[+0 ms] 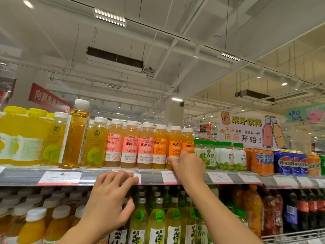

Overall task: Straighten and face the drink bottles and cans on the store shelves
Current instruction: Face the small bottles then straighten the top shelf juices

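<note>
The top shelf [98, 178] carries a row of juice bottles. Pink-labelled bottles [130, 148] stand in the middle, orange-labelled ones [160, 147] to their right. My right hand [188, 166] reaches up to the rightmost orange bottles [187, 140]; its thumb and fingers touch their lower labels. My left hand [109, 199] rests with curled fingers on the shelf's front rail, over a price tag. A taller amber bottle [75, 136] stands tilted at the left among lime-labelled bottles [95, 147].
Yellow bottles [19, 138] fill the far left. Green-capped white bottles [226, 155], orange soda cans [262, 161] and blue cola cans [290, 162] sit right of my hand. A lower shelf holds green-label bottles [158, 221] and dark soda bottles [299, 212]. A juice sign [246, 131] stands above.
</note>
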